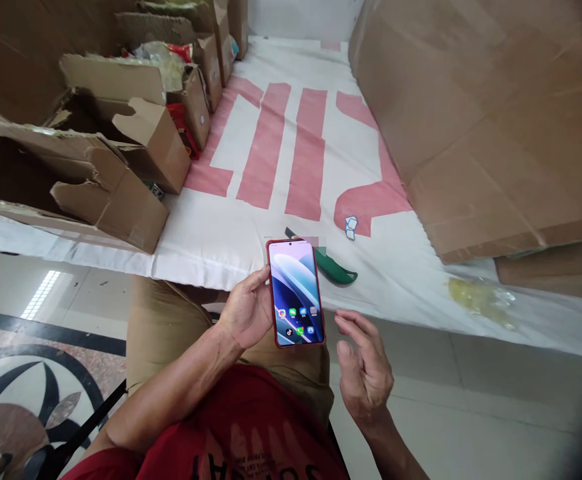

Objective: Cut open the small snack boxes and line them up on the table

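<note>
My left hand point(245, 308) grips a smartphone point(295, 293) in a red case, its lit screen showing a home page with app icons. My right hand point(363, 363) hovers just right of the phone, fingers loosely spread and empty, not touching it. Behind the phone, a green-handled utility knife point(335, 269) lies on the white banner point(271, 220) with red shapes that is spread on the floor. I sit with tan shorts and a red shirt in view below.
Several opened cardboard boxes point(121, 167) line the left side of the banner. A large flattened cardboard sheet point(485, 120) leans at right. A crumpled clear plastic piece point(481, 300) and a small blue-white scrap point(351, 227) lie on the banner. Tiled floor lies below.
</note>
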A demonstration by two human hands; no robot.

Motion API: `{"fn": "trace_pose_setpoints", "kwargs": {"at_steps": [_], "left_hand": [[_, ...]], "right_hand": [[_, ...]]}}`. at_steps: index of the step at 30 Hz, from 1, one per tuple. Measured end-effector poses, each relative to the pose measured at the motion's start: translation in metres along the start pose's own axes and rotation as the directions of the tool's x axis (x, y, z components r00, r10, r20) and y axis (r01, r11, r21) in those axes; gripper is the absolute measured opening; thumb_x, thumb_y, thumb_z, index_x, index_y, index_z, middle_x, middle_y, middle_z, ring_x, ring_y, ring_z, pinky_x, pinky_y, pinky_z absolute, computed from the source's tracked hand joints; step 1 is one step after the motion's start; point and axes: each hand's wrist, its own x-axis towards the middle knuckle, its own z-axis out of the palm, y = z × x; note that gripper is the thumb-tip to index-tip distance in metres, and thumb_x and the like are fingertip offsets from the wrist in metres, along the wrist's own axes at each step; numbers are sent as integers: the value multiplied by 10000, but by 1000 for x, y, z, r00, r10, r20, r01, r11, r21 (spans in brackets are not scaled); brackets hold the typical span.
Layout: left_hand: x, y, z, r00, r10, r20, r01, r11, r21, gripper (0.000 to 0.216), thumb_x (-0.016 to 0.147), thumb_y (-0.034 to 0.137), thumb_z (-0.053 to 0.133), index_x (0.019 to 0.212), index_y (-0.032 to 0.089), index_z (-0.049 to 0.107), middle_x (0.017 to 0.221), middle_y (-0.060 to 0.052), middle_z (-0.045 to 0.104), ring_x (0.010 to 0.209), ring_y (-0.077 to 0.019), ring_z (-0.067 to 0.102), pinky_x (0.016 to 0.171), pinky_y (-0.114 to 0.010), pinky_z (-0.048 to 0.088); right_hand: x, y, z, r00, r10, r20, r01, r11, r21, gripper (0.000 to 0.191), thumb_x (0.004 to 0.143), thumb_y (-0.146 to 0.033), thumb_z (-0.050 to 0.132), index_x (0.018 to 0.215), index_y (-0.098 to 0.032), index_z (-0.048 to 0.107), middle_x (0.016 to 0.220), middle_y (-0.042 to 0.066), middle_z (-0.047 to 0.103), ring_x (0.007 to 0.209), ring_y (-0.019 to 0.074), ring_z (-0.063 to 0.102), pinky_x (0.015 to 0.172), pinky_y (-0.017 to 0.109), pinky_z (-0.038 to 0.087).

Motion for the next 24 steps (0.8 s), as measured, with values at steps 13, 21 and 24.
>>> {"fn": "trace_pose_setpoints", "kwargs": {"at_steps": [13, 21, 24], "left_hand": [[29, -37, 26, 992, -116, 40, 112, 990, 87, 367, 1016, 282, 449, 1108, 78, 740, 972, -154, 785, 882, -271, 745, 963, -427, 549], [44, -30, 46, 988, -149, 36, 146, 987, 73, 438, 1044, 313, 388, 1107, 60, 741, 1026, -182, 794, 951, -277, 761, 985, -423, 554], [53, -34, 48, 985, -167, 53, 159, 979, 128, 444, 1031, 347, 427, 1195, 50, 713, 1113, -207, 780, 1049, -314, 748, 1022, -458, 536]], "right_hand": [[96, 22, -13, 876, -398, 273, 479, 790, -383, 501, 1081, -496, 366, 1369, -196, 645, 1574, 196, 452, 1453, 403, 440, 1073, 562, 433], [77, 72, -79, 969, -154, -191, 74, 926, -370, 311, 1012, -327, 518, 1158, -252, 782, 1510, 90, 575, 1323, 387, 567, 1055, 590, 468], [67, 69, -76, 978, -107, -179, 59, 965, -254, 335, 991, -258, 541, 1255, -261, 746, 1488, 100, 582, 1277, 356, 596, 990, 540, 524]]}}
